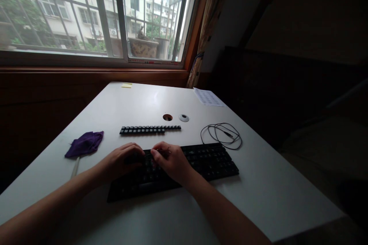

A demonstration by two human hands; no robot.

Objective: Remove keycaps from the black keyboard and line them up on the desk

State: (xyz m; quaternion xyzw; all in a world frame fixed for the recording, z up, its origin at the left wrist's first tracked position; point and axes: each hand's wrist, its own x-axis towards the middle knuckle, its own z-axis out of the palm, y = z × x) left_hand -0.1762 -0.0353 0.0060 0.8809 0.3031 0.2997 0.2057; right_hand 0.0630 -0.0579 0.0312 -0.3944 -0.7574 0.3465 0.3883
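Head view. Directions are taken from the centre of the keyboard (211, 162), with 12 o'clock toward the window (155, 7). The keyboard lies flat on the white table (184, 220), under both hands.

Left hand (126, 157): between 9 and 10 o'clock, fingers curled over the keyboard. Whether it grips anything cannot be told.

Right hand (172, 160): over the centre, thumb and forefinger pinched together toward 11 o'clock. It appears to hold a thin wire-like item (169, 148); the tip is too dark to resolve.

Possible faults:

1. Slippage. If the left hand bears too lightly, a sideways pull may rotate the keyboard.

2. Disordered keycaps. The two keycap rows (143, 131) sit at 11 o'clock, near the fingers. A knuckle or a shifting keyboard could scatter them.

3. Loss of small parts. The open hole (167, 117) at 12 o'clock could swallow a keycap sent that way; its apparent ring cover (184, 118) lies beside it.

4. Snagging. The coiled cable (222, 132) at 2 o'clock could catch a sleeve-less forearm or drag if the keyboard turns.

5. Misplacement. Dim light on black keys makes errors likelier.
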